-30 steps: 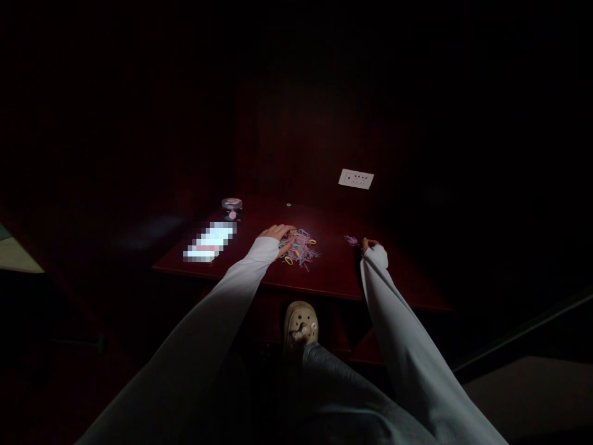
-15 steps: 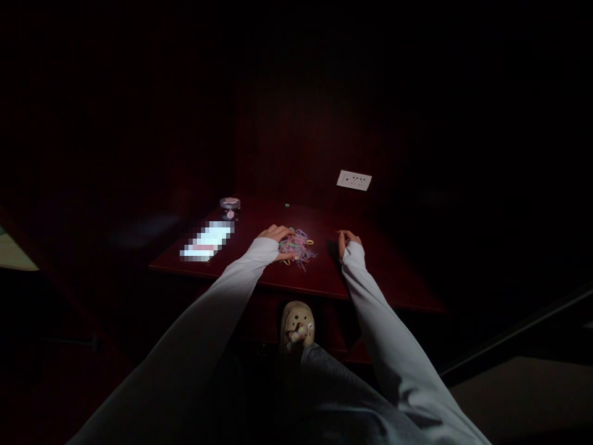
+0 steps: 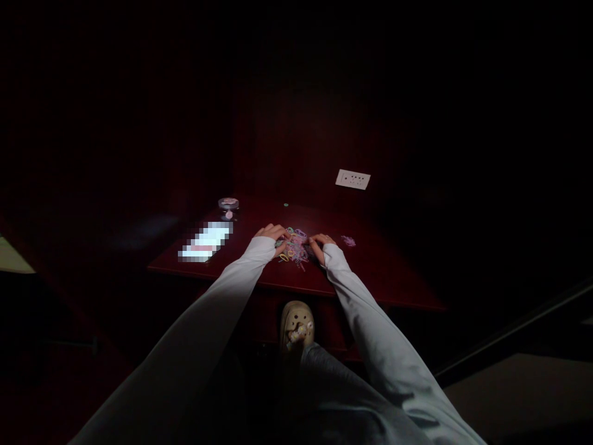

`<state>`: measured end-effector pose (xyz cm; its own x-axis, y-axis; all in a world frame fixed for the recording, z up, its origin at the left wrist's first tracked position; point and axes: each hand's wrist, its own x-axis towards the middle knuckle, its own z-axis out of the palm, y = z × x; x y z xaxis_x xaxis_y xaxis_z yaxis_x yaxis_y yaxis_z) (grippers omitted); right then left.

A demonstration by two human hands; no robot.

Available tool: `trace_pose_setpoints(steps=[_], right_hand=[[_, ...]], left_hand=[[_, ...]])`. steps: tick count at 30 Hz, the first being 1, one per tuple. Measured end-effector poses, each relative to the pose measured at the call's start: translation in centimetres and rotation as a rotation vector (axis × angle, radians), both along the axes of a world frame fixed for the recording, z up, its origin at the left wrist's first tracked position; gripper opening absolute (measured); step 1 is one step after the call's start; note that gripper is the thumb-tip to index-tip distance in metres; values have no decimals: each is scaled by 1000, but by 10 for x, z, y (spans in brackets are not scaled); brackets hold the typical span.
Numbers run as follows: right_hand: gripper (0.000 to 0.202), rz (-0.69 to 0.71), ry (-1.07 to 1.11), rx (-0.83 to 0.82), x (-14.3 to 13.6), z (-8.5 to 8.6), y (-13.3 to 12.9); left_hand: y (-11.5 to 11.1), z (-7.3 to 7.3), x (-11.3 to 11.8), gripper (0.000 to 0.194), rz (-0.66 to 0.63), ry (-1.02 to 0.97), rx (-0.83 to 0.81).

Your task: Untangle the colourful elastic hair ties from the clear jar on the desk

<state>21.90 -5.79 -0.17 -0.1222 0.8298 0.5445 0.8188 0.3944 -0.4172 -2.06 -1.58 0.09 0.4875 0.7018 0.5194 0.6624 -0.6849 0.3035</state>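
Observation:
A loose pile of small pastel hair ties lies on the dark red tabletop between my hands. My left hand rests at the pile's left side, touching it, with thumb and fingers curved and apart. At the right edge of the pile is my right hand, its thumb and fingertips drawn together; what is between them is too small to make out. A smaller bunch of pink-purple hair ties sits to the right of my right hand.
A clear jar with a pale label stands at the back left. In front of it lies a bright, blurred-out screen. A lone green hair tie is near the back. A white socket plate is on the wall.
My right hand has moved left from beside the pile to its right edge, uncovering the small pink-purple bunch. My left hand has drawn slightly left, with thumb and fingers closer together.

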Motion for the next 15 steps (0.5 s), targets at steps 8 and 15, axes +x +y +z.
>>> trace_pose_setpoints(steps=[8, 15], right_hand=[[46, -67, 113, -43, 8, -5, 7], [51, -226, 211, -36, 16, -15, 17]], left_hand=[[-4, 3, 1, 26, 11, 18, -23], [-1, 1, 0, 49, -54, 51, -44]])
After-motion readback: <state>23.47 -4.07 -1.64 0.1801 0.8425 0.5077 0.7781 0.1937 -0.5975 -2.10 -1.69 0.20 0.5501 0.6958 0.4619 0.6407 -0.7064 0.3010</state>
